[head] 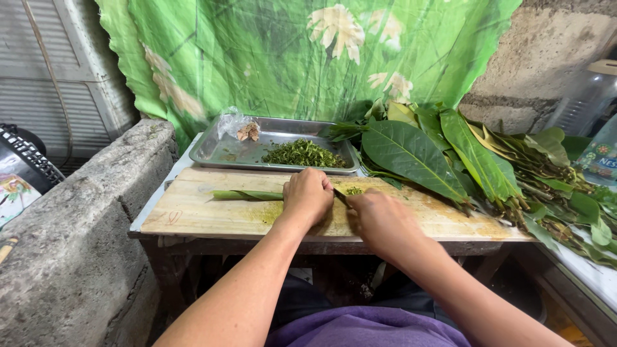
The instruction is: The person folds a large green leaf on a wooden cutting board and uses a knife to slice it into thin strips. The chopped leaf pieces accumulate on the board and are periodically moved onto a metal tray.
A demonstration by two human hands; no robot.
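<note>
Leaf roll point(247, 195) lay pinned under my closed left hand point(308, 196) while my right hand point(384, 222) gripped the knife point(341, 196); shreds point(303, 155) half-filled the tray point(215, 151), many leaves point(411, 154) uncut.

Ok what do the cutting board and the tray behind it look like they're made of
The cutting board looks like bare, unfinished wood: pale tan, matte, with green staining beside the left hand. The tray looks like metal, probably stainless steel: grey, with a dull sheen and a rolled rim; it holds a heap of chopped greens.
</note>
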